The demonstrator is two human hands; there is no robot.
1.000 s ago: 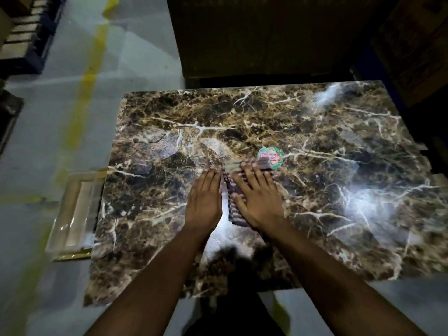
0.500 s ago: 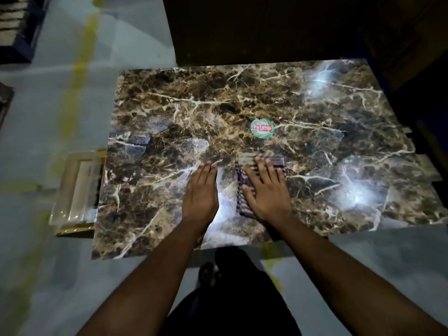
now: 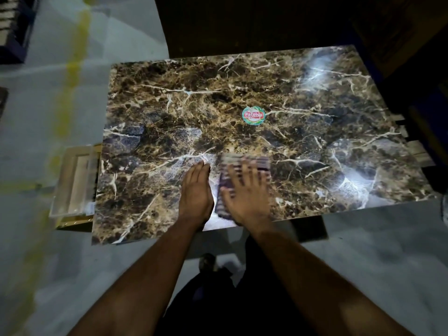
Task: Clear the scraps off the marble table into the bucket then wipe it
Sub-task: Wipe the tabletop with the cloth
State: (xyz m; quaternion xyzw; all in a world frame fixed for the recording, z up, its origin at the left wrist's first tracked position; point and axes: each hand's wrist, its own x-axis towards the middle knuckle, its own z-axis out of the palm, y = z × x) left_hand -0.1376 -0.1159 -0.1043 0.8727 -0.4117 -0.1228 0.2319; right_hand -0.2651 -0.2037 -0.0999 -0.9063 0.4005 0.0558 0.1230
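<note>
The brown marble table (image 3: 303, 132) with white veins fills the middle of the view. My right hand (image 3: 247, 192) lies flat with spread fingers on a striped purple cloth (image 3: 224, 187) near the table's front edge, and it is blurred by motion. My left hand (image 3: 196, 190) rests flat on the marble just left of the cloth, fingers together, holding nothing. A round red and green sticker (image 3: 253, 115) sits on the marble beyond my hands. I see no scraps and no bucket.
A clear plastic tray on a pale frame (image 3: 72, 185) stands against the table's left side. Grey floor with a yellow line (image 3: 68, 88) lies to the left. Dark boxes (image 3: 242, 25) stand behind the table. My legs and shoes (image 3: 207, 261) are below the front edge.
Both hands and the cloth have slid back from beside the sticker toward the table's front edge. The view has shifted, so the table sits higher in the frame.
</note>
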